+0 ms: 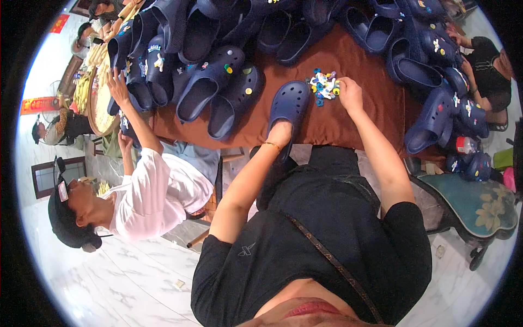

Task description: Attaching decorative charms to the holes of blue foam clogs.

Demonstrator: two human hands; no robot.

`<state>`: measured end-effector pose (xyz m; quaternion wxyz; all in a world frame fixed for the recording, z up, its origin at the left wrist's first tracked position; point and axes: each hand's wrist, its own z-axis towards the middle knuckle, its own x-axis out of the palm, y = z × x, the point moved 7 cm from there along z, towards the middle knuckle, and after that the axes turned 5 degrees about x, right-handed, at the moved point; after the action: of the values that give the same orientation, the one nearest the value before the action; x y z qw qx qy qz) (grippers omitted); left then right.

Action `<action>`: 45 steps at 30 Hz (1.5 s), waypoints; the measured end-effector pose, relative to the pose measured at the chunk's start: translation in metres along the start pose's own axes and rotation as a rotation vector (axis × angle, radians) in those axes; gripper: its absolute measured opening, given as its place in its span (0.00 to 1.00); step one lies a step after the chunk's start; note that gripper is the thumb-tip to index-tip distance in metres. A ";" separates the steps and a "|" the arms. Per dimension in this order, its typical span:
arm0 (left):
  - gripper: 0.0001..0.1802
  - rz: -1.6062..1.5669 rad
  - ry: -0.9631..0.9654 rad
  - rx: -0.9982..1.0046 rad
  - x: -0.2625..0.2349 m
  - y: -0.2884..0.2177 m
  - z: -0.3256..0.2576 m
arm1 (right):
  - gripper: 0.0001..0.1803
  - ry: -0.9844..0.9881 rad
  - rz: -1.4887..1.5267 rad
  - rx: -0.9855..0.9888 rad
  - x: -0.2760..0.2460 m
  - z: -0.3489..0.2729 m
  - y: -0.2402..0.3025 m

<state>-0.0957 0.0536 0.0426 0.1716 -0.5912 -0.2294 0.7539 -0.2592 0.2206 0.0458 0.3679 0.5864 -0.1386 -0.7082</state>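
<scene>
A navy clog with holes in its toe (289,103) points away from me at the front of the brown-covered table. My left hand (280,133) reaches into its heel opening and holds it; the fingers are hidden inside. No charms show on this clog. Just to its right lies a small heap of colourful shoe charms (323,84), in white, blue, yellow and green. At the heap's right edge my right hand (351,95) has thumb and fingers closed in a pinch on a small charm, mostly hidden by the fingertips.
Many navy clogs (200,87), several with charms, crowd the back and both sides of the brown cloth (348,122). At the left, a person in a white shirt (163,180) handles clogs. Another person's arms (468,71) reach in from the right, near a teal-seated stool (468,201).
</scene>
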 end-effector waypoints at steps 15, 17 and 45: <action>0.14 -0.339 -0.165 -0.084 -0.027 -0.015 0.040 | 0.06 0.369 0.312 -0.175 0.038 -0.043 0.102; 0.15 -0.456 -0.133 -0.152 -0.021 -0.009 0.040 | 0.06 0.339 0.321 -0.220 0.034 -0.043 0.109; 0.18 -0.208 -0.100 -0.134 0.010 0.023 0.030 | 0.07 0.634 0.113 -0.424 0.056 -0.017 0.118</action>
<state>-0.1265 0.0350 0.0279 0.1973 -0.5362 -0.3476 0.7435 -0.2035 0.1044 0.0743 0.5439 0.6787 0.0994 -0.4833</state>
